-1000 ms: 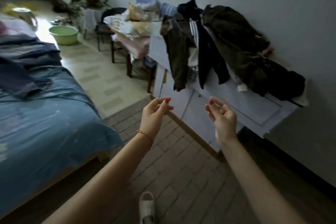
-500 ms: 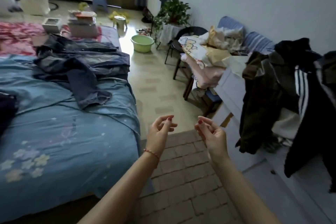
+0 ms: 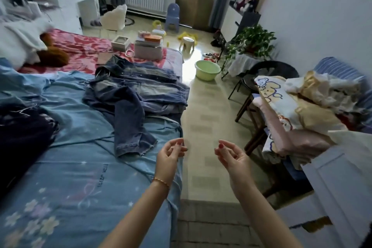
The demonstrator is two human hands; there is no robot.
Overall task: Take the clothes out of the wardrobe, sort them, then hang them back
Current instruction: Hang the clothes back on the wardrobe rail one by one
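Observation:
A pile of denim clothes (image 3: 136, 88) lies spread on the blue bed (image 3: 80, 167), one sleeve trailing toward the bed's near edge. A dark garment (image 3: 24, 133) lies at the bed's left side. My left hand (image 3: 171, 157) hovers at the bed's right edge, just right of the denim sleeve, fingers loosely curled and holding nothing. My right hand (image 3: 231, 157) hangs over the floor aisle, also loosely curled and empty. The two hands face each other, apart.
A stack of folded bedding (image 3: 298, 115) sits on chairs at the right, beside a white cabinet (image 3: 342, 187). A green basin (image 3: 207, 70) stands on the floor aisle, near a potted plant (image 3: 253, 42). Boxes (image 3: 149, 46) rest on the bed's far end.
The view has swung left, away from the dark clothes draped over the white cabinet, toward the bed and the room. Both hands stay raised and empty, slightly further apart.

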